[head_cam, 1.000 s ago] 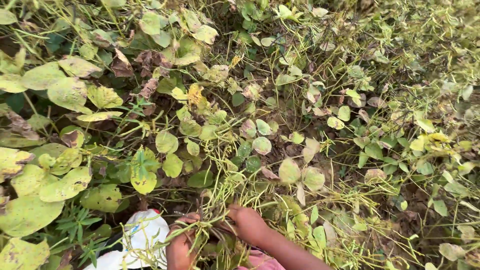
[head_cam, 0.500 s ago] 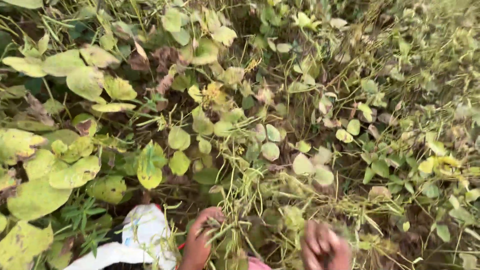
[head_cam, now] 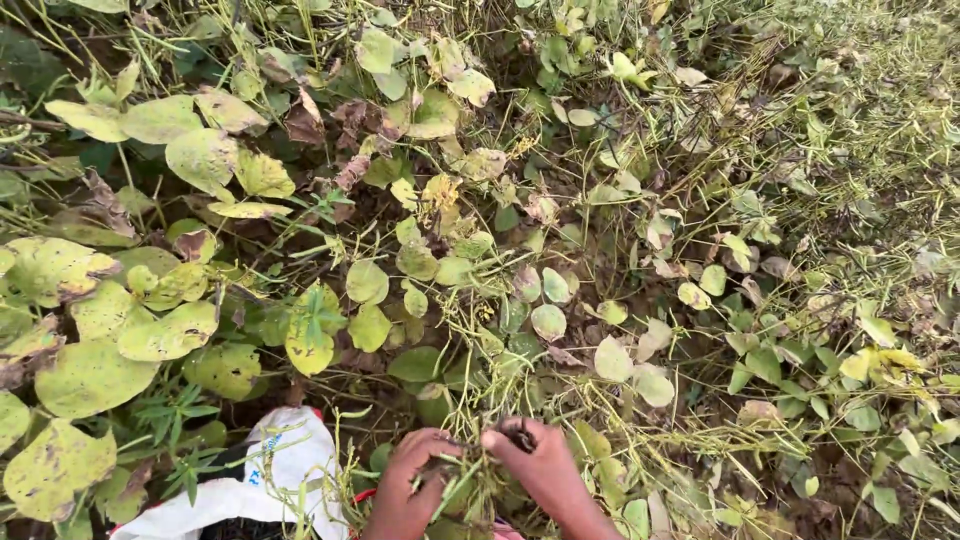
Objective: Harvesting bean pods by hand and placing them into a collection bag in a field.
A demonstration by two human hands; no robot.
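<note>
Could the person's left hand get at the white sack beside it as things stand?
Probably yes, once freed. The white sack lies just left of the left hand, with only thin stems between them. For now, both it and the right hand are closed on a tuft of green stems.

White sack (head_cam: 285, 460) lies open at lower left among broad yellow-green spotted leaves (head_cam: 90, 375). Dry brown leaves (head_cam: 345, 120) at upper centre. Thin grass (head_cam: 880, 110) at upper right.
</note>
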